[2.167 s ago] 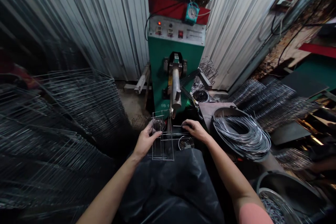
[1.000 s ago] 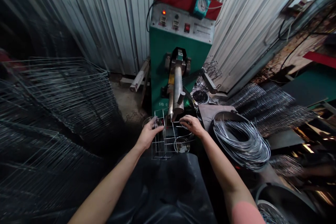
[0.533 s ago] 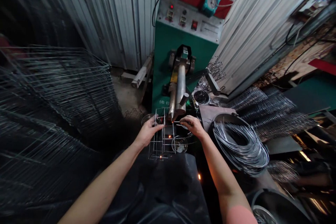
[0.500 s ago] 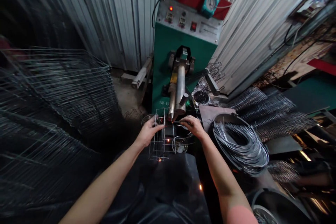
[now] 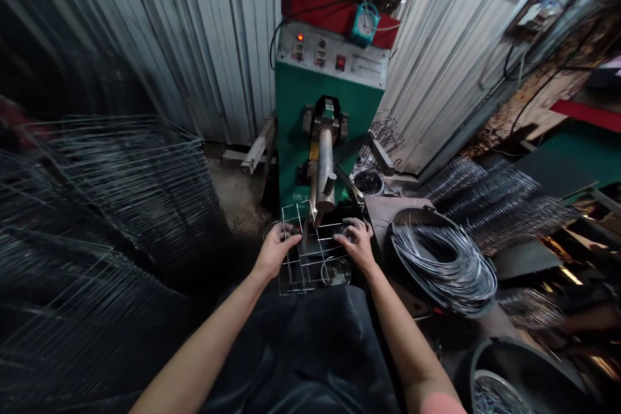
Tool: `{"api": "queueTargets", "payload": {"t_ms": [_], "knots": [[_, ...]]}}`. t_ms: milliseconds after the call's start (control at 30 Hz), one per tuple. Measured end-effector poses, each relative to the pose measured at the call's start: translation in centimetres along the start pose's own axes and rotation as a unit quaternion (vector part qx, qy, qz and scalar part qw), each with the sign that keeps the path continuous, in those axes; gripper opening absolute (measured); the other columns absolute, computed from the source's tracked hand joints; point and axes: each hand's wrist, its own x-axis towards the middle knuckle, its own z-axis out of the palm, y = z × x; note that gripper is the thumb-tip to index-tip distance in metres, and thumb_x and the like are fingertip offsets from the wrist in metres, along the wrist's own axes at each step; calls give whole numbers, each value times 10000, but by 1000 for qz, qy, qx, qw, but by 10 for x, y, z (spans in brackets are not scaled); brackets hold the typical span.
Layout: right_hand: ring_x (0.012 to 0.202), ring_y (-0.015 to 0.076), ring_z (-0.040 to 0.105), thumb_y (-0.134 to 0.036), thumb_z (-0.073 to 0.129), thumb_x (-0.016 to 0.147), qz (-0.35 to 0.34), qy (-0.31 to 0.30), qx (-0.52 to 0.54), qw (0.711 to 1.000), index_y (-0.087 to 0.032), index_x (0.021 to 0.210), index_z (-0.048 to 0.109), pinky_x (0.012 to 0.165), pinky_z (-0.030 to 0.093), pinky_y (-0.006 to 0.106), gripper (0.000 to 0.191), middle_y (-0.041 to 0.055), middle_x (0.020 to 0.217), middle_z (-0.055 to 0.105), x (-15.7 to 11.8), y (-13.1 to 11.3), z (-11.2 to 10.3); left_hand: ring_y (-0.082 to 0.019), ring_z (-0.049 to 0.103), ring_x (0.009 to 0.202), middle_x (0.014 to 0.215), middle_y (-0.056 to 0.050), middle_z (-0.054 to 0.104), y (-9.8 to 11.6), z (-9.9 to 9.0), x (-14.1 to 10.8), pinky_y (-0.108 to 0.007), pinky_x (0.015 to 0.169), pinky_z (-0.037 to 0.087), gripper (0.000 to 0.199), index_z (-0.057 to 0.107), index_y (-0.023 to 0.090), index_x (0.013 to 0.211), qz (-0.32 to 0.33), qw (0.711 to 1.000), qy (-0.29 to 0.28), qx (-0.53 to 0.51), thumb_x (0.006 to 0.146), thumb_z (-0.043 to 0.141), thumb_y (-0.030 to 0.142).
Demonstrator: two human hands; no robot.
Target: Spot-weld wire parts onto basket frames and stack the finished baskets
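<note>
A small grid-like wire frame (image 5: 301, 264) is held upright below the electrode of a green spot welder (image 5: 334, 81). My left hand (image 5: 272, 252) is closed on its left side, thumb across the wires and fingers behind. My right hand (image 5: 359, 244) has curled fingers at the wire ends on the frame's right side; the exact grip is partly hidden. Just above the frame is the welder's metal arm (image 5: 326, 158), its tip close to the wires. A round dish (image 5: 336, 270) sits behind and below the frame's right part.
Stacked wire grids (image 5: 145, 174) fill the left side. To the right, a round tub (image 5: 394, 259) holds loose cut wires (image 5: 446, 268), with bundled wire (image 5: 495, 200) behind it. Another dark tub (image 5: 478, 362) stands at lower right. A black apron (image 5: 301, 349) covers my lap.
The sparks around the frame are gone. My right hand has turned from pinching a single wire at the electrode to curled fingers beside the frame. The view has tilted slightly up.
</note>
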Motion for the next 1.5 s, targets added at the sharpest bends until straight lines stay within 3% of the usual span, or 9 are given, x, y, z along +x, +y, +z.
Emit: {"api": "queueTargets", "payload": {"t_ms": [233,467,967,1500], "knots": [[1058,241,500,-484,579,784,-27,-36,28,999,-202,610,533,1000,134,506,334,54,1023,629,17,3,1,-85,501,590,641,55,534,5,1,-7,-230,623,367,400,513,169,828,-3,1000,14,-13,540,746,317],[1039,227,504,-474,580,791,-50,-63,17,997,-203,616,548,966,204,447,324,52,1014,630,30,5,-2,-76,495,562,603,62,535,7,1,-2,-214,578,357,424,515,162,827,-15,999,21,-40,513,765,300],[1048,238,510,-502,590,773,-52,-55,13,997,-196,606,556,924,238,419,350,59,1016,637,51,15,7,-69,504,515,573,65,542,4,3,23,-202,543,364,438,527,146,805,-21,997,30,-67,468,776,272],[1028,243,521,-520,589,762,-44,-56,10,997,-203,615,574,937,242,429,350,59,1005,634,51,18,10,-97,522,550,614,36,558,3,4,28,-220,535,366,432,545,147,799,-42,997,37,-55,452,768,277]]}}
